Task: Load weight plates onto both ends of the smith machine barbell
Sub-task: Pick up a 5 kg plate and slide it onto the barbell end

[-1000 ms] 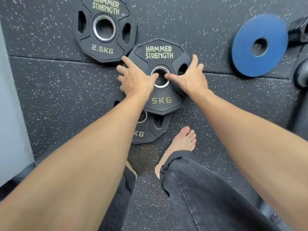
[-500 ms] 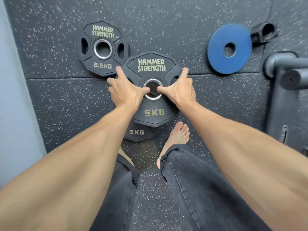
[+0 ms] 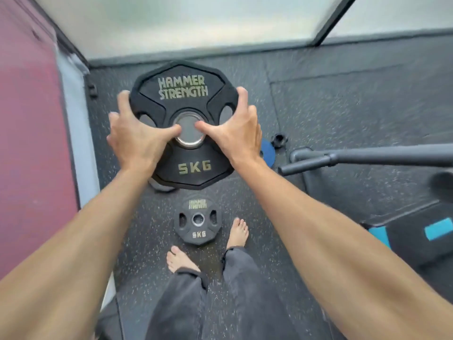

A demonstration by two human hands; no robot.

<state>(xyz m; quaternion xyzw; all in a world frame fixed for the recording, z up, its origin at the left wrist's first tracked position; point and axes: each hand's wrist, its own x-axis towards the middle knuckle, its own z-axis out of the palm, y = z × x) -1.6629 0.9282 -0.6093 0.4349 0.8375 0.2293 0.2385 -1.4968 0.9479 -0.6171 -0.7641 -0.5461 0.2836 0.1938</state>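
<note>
Black 5KG plate point(image 3: 182, 123) now lifted clear of the speckled floor point(image 3: 318, 114), left hand point(image 3: 137, 137) and right hand point(image 3: 235, 132) clamping its sides, thumbs at the hub, second 5KG plate point(image 3: 198, 220) left lying by bare feet.

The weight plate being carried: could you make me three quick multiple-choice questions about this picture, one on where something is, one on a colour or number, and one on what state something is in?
1. Where does the second 5 kg plate lie?
A. On the floor by the bare feet
B. On the grey bar
C. Leaning on the maroon wall

2. What colour is the round plate peeking out behind the right hand?
A. Red
B. Blue
C. Yellow

3. How is the lifted 5 kg plate held?
A. By one hand only
B. By both hands, thumbs at the centre ring
C. Resting on the floor

Answers:
1. A: the second 5 kg plate lies flat just ahead of the toes.
2. B: the blue plate shows beside the right hand.
3. B: the left hand and right hand grip the lifted 5 kg plate on either side.
</note>
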